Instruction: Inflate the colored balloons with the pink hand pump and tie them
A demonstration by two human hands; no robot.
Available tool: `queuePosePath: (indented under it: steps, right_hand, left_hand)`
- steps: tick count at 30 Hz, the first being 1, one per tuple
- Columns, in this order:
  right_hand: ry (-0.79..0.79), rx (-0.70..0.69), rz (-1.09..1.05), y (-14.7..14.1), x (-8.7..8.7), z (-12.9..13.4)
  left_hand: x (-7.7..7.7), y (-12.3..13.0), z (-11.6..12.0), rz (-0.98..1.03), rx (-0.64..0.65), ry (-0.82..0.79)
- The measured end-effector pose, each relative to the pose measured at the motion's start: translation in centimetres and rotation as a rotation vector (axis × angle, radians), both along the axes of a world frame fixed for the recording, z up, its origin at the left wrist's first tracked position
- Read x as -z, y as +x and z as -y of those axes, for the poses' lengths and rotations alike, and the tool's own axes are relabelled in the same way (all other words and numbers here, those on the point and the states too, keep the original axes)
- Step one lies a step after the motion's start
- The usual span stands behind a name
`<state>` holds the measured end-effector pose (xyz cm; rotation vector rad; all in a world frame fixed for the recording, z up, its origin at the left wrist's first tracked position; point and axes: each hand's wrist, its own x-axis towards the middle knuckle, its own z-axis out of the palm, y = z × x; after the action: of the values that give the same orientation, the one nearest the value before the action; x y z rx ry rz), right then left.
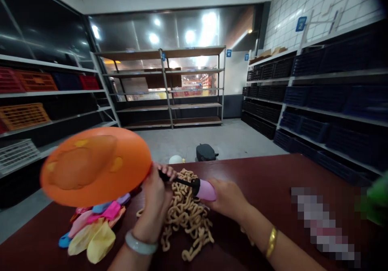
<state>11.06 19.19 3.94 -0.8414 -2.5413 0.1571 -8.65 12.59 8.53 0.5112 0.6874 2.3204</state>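
Note:
A large orange balloon (103, 182), blown up and marked with yellow patches, spreads out to the left of my left hand (156, 186). That hand is closed around the balloon's neck and the black end of a hand balloon pump (205, 190). My right hand (227, 200) grips the pump's pink-purple part. Between the two hands a thin black rod shows, so the pump is drawn out. Below it lies a heap of tan, twisted, cord-like pieces (184, 218). Flat balloons (98, 230) in several colours lie beneath the orange one.
The dark red table (257, 174) carries a blurred-out long item (324, 222) at right, beside something green (376, 202). Beyond it, a dark bag-like object (206, 152) and a white round thing (176, 159) are on the floor. Shelves with crates (321, 129) line the sides.

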Motion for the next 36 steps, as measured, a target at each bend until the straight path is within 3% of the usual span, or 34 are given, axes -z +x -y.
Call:
queuePosePath:
  steps: [5,8,15,21,27,36]
  right_hand:
    - [-0.002,0.019,0.092,0.7,-0.6,-0.9]
    - [0.01,0.035,0.112,1.0,-0.8,-1.3]
    - [0.048,0.07,0.144,1.8,-0.9,-1.7]
    - [0.03,0.05,0.153,1.6,-1.0,-1.4]
    - [-0.008,0.006,0.093,1.2,-0.9,-0.5]
    - [-0.053,0.002,0.085,1.0,-0.9,-0.2]
  left_hand:
    - [-1.6,-4.0,1.0,0.013,-0.089,0.016]
    - [-1.7,-4.7,1.2,-0.032,-0.086,0.054]
    - [-1.1,-2.1,0.4,-0.054,-0.052,0.102]
    - [0.8,1.2,-1.3,-0.048,0.038,-0.004]
    - [1.9,5.1,-1.3,-0.139,0.128,-0.052]
    - [3.1,4.7,-1.7,-0.044,0.16,-0.048]
